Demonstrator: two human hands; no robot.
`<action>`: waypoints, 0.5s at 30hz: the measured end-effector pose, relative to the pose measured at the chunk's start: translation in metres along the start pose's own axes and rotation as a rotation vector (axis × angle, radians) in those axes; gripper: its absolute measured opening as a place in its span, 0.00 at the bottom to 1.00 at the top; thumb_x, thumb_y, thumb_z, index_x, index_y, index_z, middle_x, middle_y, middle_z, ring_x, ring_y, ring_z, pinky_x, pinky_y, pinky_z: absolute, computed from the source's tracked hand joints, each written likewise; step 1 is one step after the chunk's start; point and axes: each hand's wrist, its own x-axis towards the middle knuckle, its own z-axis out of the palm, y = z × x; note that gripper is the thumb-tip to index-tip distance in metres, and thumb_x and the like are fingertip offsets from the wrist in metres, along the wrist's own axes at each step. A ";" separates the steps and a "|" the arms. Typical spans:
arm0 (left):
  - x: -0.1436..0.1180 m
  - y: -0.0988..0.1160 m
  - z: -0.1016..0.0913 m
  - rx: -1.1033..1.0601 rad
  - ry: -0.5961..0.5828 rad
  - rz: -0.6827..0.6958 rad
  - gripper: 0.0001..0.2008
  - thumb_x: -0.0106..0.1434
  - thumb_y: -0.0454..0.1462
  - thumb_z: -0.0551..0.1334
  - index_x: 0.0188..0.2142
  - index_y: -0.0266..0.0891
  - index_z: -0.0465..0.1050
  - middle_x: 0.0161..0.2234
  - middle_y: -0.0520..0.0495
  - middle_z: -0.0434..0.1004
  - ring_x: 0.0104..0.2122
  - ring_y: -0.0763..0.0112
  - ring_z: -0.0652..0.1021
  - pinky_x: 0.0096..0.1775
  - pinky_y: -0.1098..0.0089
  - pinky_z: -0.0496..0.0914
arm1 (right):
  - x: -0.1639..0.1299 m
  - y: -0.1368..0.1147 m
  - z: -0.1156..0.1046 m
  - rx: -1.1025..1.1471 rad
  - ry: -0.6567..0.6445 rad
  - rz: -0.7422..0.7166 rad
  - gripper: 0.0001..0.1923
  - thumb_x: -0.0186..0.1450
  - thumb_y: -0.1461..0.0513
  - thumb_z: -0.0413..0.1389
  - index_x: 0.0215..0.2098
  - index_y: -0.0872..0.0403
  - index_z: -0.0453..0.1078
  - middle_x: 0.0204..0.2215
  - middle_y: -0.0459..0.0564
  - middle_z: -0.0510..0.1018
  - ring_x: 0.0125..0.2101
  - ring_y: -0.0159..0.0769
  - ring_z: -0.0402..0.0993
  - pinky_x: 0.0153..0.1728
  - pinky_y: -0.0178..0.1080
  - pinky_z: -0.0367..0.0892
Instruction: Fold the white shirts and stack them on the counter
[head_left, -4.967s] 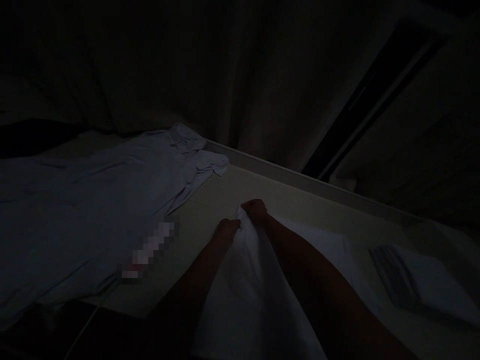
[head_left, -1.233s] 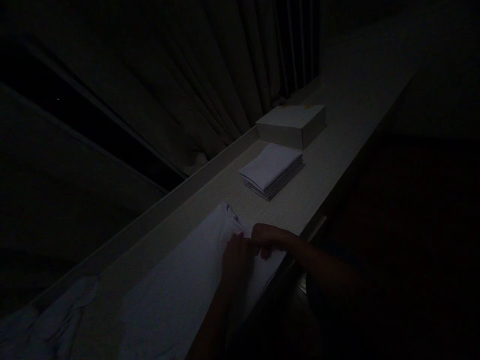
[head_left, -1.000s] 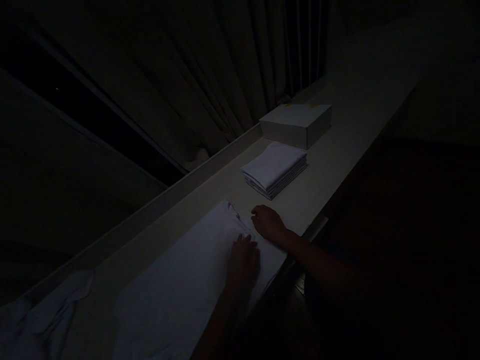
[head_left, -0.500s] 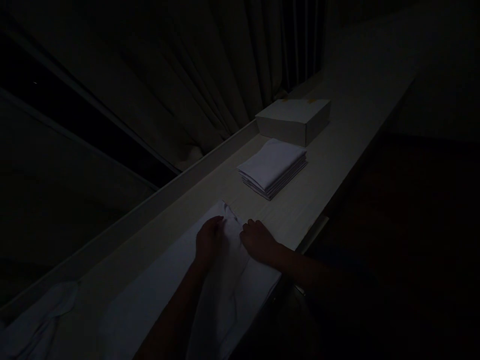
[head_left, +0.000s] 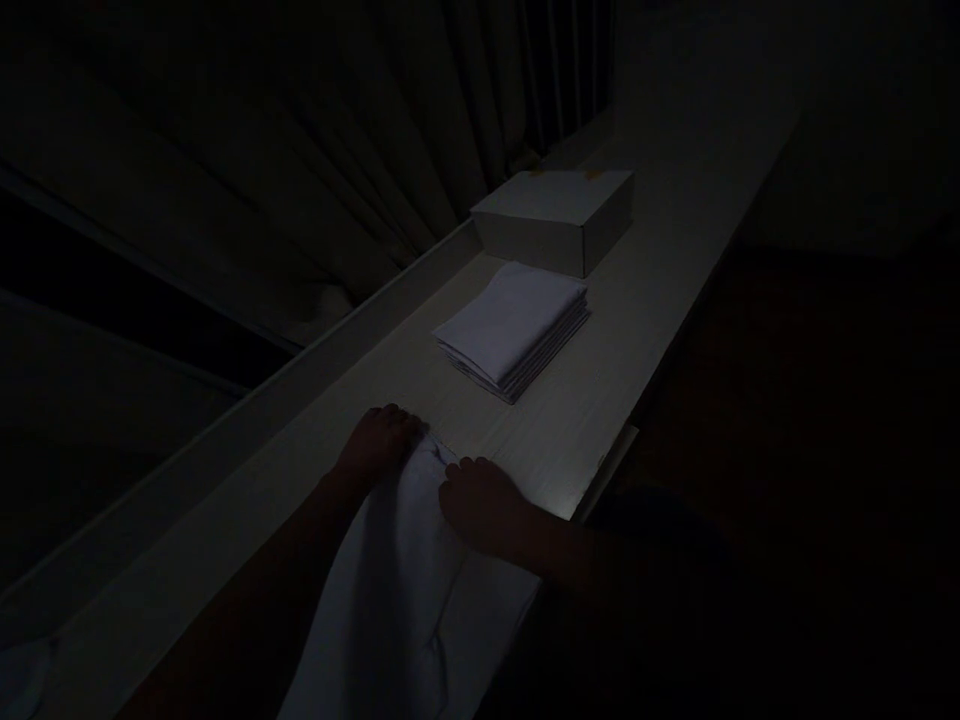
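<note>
Grasping the far end of a soft, creased white cloth (head_left: pixel 412 540) with curled fingers: left hand (head_left: pixel 384 440) at its left corner, right hand (head_left: pixel 481 505) at its right edge. Lying over the near part of a smooth, pale tabletop (head_left: pixel 555 440). Just beyond, a squared folded-cloth stack (head_left: pixel 508 318) with thin, layered edges; farther, a pale rectangular box (head_left: pixel 529 240) with orange-yellow patches (head_left: pixel 592 176), too dim to read. Along the far left, a heavily pleated curtain (head_left: pixel 367 170).
</note>
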 end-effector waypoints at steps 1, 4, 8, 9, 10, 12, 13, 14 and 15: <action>0.001 -0.001 -0.001 0.039 -0.003 -0.004 0.13 0.62 0.37 0.54 0.41 0.40 0.75 0.39 0.38 0.76 0.43 0.54 0.72 0.45 0.55 0.63 | 0.000 0.000 0.000 0.001 0.002 0.006 0.05 0.65 0.66 0.53 0.35 0.58 0.70 0.35 0.56 0.73 0.37 0.44 0.69 0.37 0.47 0.66; 0.005 -0.006 -0.004 0.127 -0.010 -0.020 0.11 0.60 0.38 0.55 0.35 0.40 0.76 0.44 0.35 0.73 0.45 0.52 0.70 0.46 0.53 0.61 | 0.001 0.000 0.000 0.010 -0.005 0.017 0.05 0.65 0.66 0.52 0.36 0.58 0.70 0.35 0.56 0.73 0.36 0.43 0.70 0.35 0.46 0.67; 0.010 -0.010 -0.002 0.142 -0.001 -0.057 0.14 0.59 0.36 0.56 0.42 0.43 0.77 0.50 0.37 0.71 0.52 0.48 0.67 0.50 0.50 0.57 | 0.001 0.000 -0.005 0.022 -0.018 0.035 0.05 0.66 0.65 0.51 0.38 0.59 0.68 0.37 0.58 0.73 0.38 0.44 0.71 0.37 0.47 0.67; 0.010 -0.009 -0.001 0.137 0.012 -0.068 0.16 0.59 0.36 0.55 0.45 0.43 0.76 0.52 0.37 0.70 0.54 0.47 0.65 0.51 0.49 0.56 | 0.001 0.000 -0.006 0.026 -0.019 0.048 0.06 0.67 0.65 0.50 0.40 0.59 0.67 0.37 0.58 0.73 0.38 0.43 0.71 0.38 0.47 0.67; 0.010 -0.009 0.001 0.129 0.028 -0.088 0.18 0.60 0.36 0.55 0.47 0.44 0.75 0.55 0.38 0.68 0.55 0.47 0.64 0.52 0.48 0.56 | 0.001 -0.001 -0.007 0.031 -0.017 0.061 0.06 0.68 0.65 0.49 0.41 0.59 0.67 0.38 0.59 0.73 0.39 0.43 0.71 0.38 0.47 0.67; 0.007 -0.007 0.003 0.094 0.078 -0.176 0.19 0.62 0.36 0.53 0.50 0.44 0.73 0.59 0.38 0.65 0.57 0.46 0.62 0.52 0.47 0.56 | 0.002 -0.002 -0.008 0.042 -0.006 0.081 0.07 0.68 0.65 0.48 0.43 0.59 0.65 0.37 0.58 0.74 0.38 0.43 0.71 0.38 0.47 0.67; 0.004 -0.006 0.004 0.067 0.111 -0.239 0.18 0.62 0.37 0.53 0.50 0.44 0.73 0.60 0.39 0.64 0.57 0.45 0.62 0.52 0.47 0.56 | 0.002 -0.002 -0.008 0.047 0.003 0.090 0.08 0.68 0.65 0.47 0.44 0.59 0.64 0.37 0.58 0.74 0.37 0.43 0.71 0.38 0.47 0.67; 0.001 -0.004 0.004 0.036 0.146 -0.300 0.17 0.63 0.38 0.53 0.49 0.45 0.73 0.60 0.39 0.63 0.57 0.45 0.62 0.51 0.47 0.57 | 0.002 -0.002 -0.008 0.050 0.014 0.098 0.08 0.68 0.65 0.47 0.45 0.59 0.64 0.37 0.57 0.74 0.37 0.43 0.71 0.38 0.47 0.67; -0.003 -0.002 0.004 0.007 0.176 -0.340 0.17 0.63 0.38 0.53 0.48 0.45 0.74 0.60 0.40 0.63 0.57 0.46 0.62 0.50 0.48 0.58 | 0.002 -0.002 -0.007 0.051 0.026 0.106 0.08 0.68 0.65 0.48 0.45 0.59 0.63 0.36 0.57 0.73 0.36 0.43 0.71 0.37 0.47 0.67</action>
